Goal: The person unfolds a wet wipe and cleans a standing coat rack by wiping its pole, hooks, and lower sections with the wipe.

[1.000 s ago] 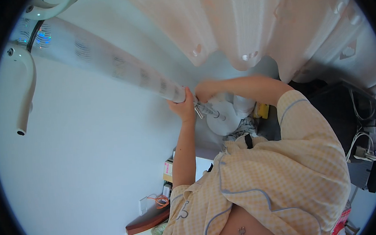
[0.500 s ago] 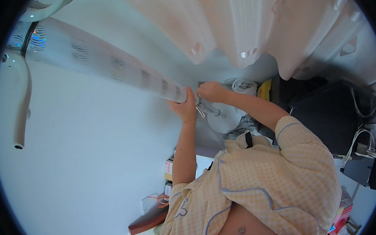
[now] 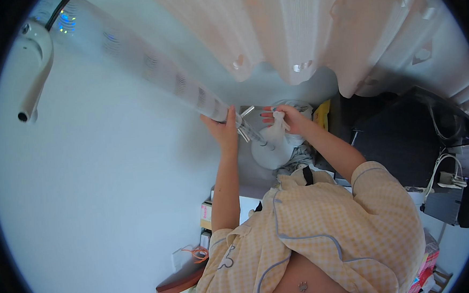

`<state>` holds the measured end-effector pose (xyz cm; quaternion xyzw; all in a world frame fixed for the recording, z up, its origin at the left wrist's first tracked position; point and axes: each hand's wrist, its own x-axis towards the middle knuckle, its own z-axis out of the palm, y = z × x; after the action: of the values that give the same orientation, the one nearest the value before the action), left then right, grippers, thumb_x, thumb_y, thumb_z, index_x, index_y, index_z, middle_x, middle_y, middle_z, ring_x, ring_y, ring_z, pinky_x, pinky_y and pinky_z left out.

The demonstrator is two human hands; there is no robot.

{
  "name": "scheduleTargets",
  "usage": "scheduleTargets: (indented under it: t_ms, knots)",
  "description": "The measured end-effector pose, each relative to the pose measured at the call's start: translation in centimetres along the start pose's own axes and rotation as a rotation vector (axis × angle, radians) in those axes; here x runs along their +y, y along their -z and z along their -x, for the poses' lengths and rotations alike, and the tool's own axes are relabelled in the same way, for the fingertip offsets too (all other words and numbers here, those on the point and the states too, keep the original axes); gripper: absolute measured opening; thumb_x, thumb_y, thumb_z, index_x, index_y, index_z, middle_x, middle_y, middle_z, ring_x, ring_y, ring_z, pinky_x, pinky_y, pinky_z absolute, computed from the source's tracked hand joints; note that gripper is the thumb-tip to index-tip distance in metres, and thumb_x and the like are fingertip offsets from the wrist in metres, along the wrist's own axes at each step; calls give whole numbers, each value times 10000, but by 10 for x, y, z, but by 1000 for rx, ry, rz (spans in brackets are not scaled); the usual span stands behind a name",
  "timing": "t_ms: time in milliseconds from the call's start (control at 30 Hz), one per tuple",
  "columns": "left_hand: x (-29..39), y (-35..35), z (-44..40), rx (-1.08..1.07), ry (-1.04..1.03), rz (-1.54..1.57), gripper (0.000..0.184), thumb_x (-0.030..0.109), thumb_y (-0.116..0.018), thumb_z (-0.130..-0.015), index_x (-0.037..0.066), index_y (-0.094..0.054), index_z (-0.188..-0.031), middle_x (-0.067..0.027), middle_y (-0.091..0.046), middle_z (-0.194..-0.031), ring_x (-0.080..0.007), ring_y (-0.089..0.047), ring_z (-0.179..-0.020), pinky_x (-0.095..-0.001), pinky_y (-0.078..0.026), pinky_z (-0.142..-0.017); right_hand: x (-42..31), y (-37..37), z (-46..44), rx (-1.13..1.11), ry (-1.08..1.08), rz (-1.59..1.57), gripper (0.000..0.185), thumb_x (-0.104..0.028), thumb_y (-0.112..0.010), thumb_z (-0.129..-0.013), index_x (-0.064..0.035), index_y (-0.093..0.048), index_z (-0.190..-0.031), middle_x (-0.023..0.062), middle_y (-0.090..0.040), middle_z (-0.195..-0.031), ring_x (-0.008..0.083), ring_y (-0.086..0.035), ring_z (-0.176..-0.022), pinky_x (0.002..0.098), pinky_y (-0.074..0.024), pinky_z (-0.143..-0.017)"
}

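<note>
A translucent sleeve with patterned bands (image 3: 177, 83) runs diagonally down from the upper left. My left hand (image 3: 222, 127) is wrapped round its lower end. Just below that hand, short metal legs or clips (image 3: 244, 125) stick out round a thin pole, which leads down to a round white base (image 3: 271, 154). To the right, my right hand (image 3: 291, 120) has its fingers stretched toward the pole. A small whitish piece (image 3: 279, 120) lies across these fingers, apparently held; its exact shape is unclear.
Pale pink curtains (image 3: 297, 30) hang at the top. A white curved tube (image 3: 39, 78) juts out at the upper left. A black surface (image 3: 390, 142), white cables (image 3: 437, 171) and a yellow packet (image 3: 322, 115) are at right. A brown wooden edge (image 3: 183, 281) shows at lower left.
My right hand has moved away from the top of the pole, down and to the right, and its fingers have unfolded. The whitish piece and another metal leg now show. My left hand keeps its hold.
</note>
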<state>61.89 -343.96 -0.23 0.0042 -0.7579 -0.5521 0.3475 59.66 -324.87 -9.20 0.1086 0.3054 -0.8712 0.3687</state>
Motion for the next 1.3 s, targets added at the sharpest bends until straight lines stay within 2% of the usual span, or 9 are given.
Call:
scheduleTargets:
  t_ms: [100, 200, 267, 367, 600, 767, 967, 1167, 1300]
  knots:
    - [5, 11, 16, 41, -23, -54, 465, 110, -627, -766, -25, -342, -1108, -159, -359, -1171, -195, -517, -911, -298, -428, -796, 2, -20, 17, -173, -8, -110, 432, -152, -442, -749, -16, -443, -1159, 138, -514, -1098, 250, -506, -994, 387, -412, -863]
    - [6, 21, 43, 191, 317, -177, 384, 177, -630, -768, -16, -443, -1041, -119, -491, -941, -166, -492, -879, -303, -406, -753, 9, -38, 31, -228, 61, -66, 495, -132, -411, -739, -16, -400, -1220, 129, -496, -1142, 241, -491, -1023, 364, -381, -909]
    - [3, 24, 55, -204, 540, 56, 270, 219, -613, -787, 0, -534, -924, -60, -559, -746, -138, -551, -716, -264, -433, -648, 16, -46, 37, -238, 119, 20, 604, -124, -383, -689, -12, -334, -1281, 141, -428, -1241, 247, -416, -1141, 347, -312, -972]
    - [12, 12, 69, -377, 441, 110, 203, 207, -619, -779, 10, -575, -802, -24, -573, -620, -119, -559, -594, -241, -437, -577, 31, -54, 39, -317, 130, 44, 644, -79, -368, -660, -1, -308, -1296, 134, -407, -1262, 241, -396, -1162, 330, -290, -988]
    - [-5, 27, 75, -565, 407, 51, 140, 112, -602, -740, 15, -584, -839, -55, -599, -693, -114, -563, -640, -246, -440, -600, 45, -64, 39, -365, 205, 274, 610, -33, -366, -671, 25, -325, -1277, 117, -426, -1242, 203, -406, -1149, 306, -290, -985]
    - [-15, 42, 75, -456, 541, 129, 141, 88, -531, -759, 8, -577, -865, -70, -595, -734, -125, -551, -670, -258, -435, -621, 47, -69, 45, 5, 535, 1259, 280, -90, -510, -729, -5, -543, -994, 105, -563, -974, 170, -545, -851, 272, -432, -757]
    - [-12, 62, 64, -611, 599, -4, 191, 168, -524, -778, 9, -574, -871, -56, -581, -744, -113, -529, -683, -277, -424, -624, 37, -90, 52, 100, 370, 1328, 248, -121, -540, -716, 9, -545, -927, 122, -592, -791, 190, -578, -739, 282, -453, -689]
    - [-6, 102, 46, -270, 911, 218, 178, 233, -544, -812, 56, -550, -832, -3, -536, -744, -91, -484, -666, -239, -399, -577, 57, -79, 15, 388, 460, 1400, 282, -202, -524, -769, -15, -515, -981, 162, -615, -809, 284, -610, -743, 365, -470, -645]
    - [-14, 115, 45, 33, 784, 216, 192, 243, -534, -827, 52, -522, -829, -6, -513, -734, -90, -463, -651, -245, -394, -565, 71, -104, 1, 363, 514, 1519, 290, -229, -513, -794, -21, -494, -995, 187, -605, -792, 331, -598, -734, 415, -465, -658]
